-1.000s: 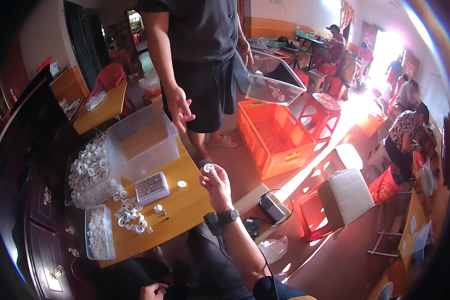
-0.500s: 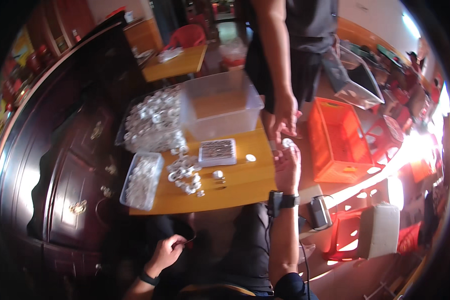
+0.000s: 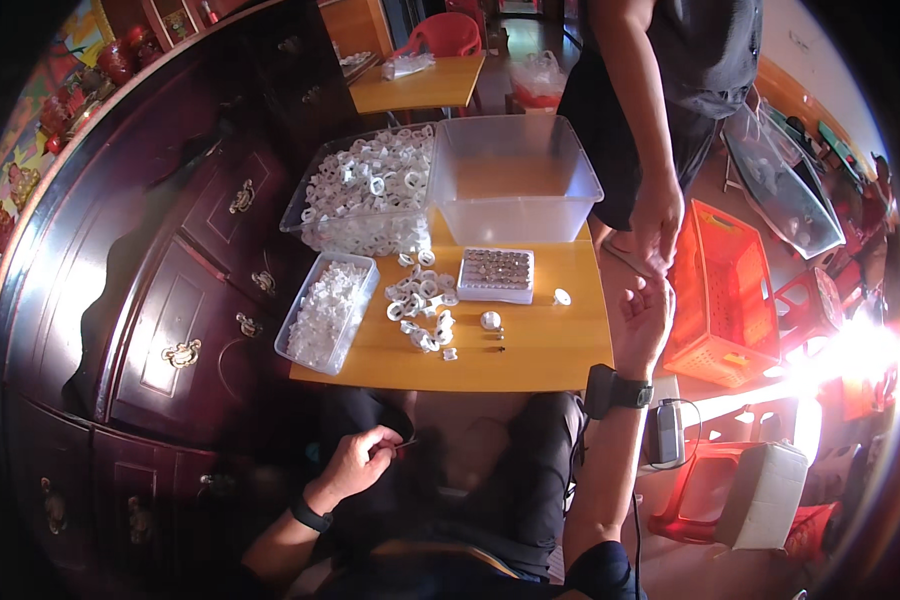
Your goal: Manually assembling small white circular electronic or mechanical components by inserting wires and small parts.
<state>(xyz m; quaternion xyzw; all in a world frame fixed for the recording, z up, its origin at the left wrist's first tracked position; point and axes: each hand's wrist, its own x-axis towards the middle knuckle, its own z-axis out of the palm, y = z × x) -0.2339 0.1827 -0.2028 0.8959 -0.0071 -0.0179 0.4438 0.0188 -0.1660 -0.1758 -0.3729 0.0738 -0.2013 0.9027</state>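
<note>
My right hand (image 3: 646, 318) is stretched out beyond the table's right edge, palm up and fingers apart. Nothing shows in it. Its fingertips meet or nearly meet the hand (image 3: 660, 222) of a person standing across from me; what that hand holds, if anything, is hidden. My left hand (image 3: 362, 463) rests low over my lap, closed on a thin dark object (image 3: 406, 443) whose kind I cannot make out. On the table (image 3: 560, 350) lie loose white plastic rings (image 3: 420, 293), a white round piece (image 3: 490, 320), a white disc (image 3: 562, 297) and a box of small metal parts (image 3: 497, 275).
A clear bin heaped with white rings (image 3: 370, 185) stands beside a large clear bin (image 3: 518, 215). At the table's left is a tub of small white pieces (image 3: 325, 312). A dark cabinet (image 3: 160, 290) flanks the left; an orange crate (image 3: 720, 300) and red stool (image 3: 700, 490) are right.
The white round piece at my right fingertips no longer shows there. The view has shifted, so the table sits further right and higher. My left hand remains closed near my lap.
</note>
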